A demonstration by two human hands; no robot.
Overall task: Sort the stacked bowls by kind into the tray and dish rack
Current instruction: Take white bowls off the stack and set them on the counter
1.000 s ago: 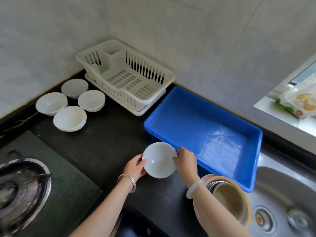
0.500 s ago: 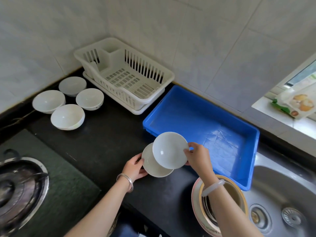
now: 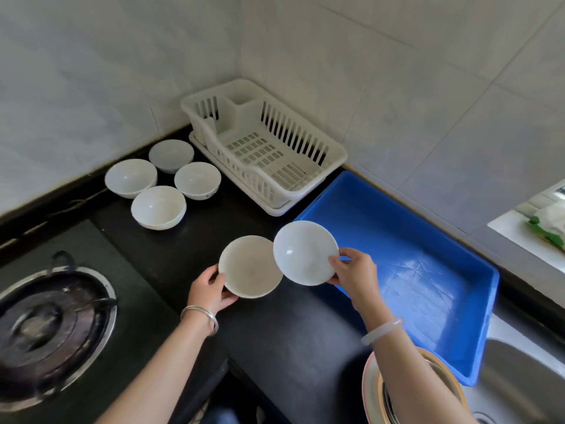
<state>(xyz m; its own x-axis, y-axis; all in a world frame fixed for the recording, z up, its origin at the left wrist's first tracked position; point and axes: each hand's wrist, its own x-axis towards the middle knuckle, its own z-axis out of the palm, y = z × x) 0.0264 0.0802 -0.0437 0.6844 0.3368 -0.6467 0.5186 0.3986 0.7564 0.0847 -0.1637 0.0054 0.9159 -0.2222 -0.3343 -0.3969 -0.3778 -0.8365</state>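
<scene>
Fingers (image 3: 337, 261) of the right hand (image 3: 356, 275) pinch a white bowl (image 3: 302, 250) above the blue tray's (image 3: 428, 240) corner. The left hand (image 3: 208, 289) grips a second bowl (image 3: 249, 266) beside the tray.

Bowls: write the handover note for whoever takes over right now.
Left hand grips the off-white bowl by its near rim, over the black counter.
Right hand pinches the rim of the glossy white bowl, tilted, over the blue tray's near-left corner.
Four white bowls sit upright on the counter, left of the dish rack.
Done: the two held bowls are apart; tray and rack hold no bowls.
Left: sort every bowl by kind into tray and rack.
</scene>
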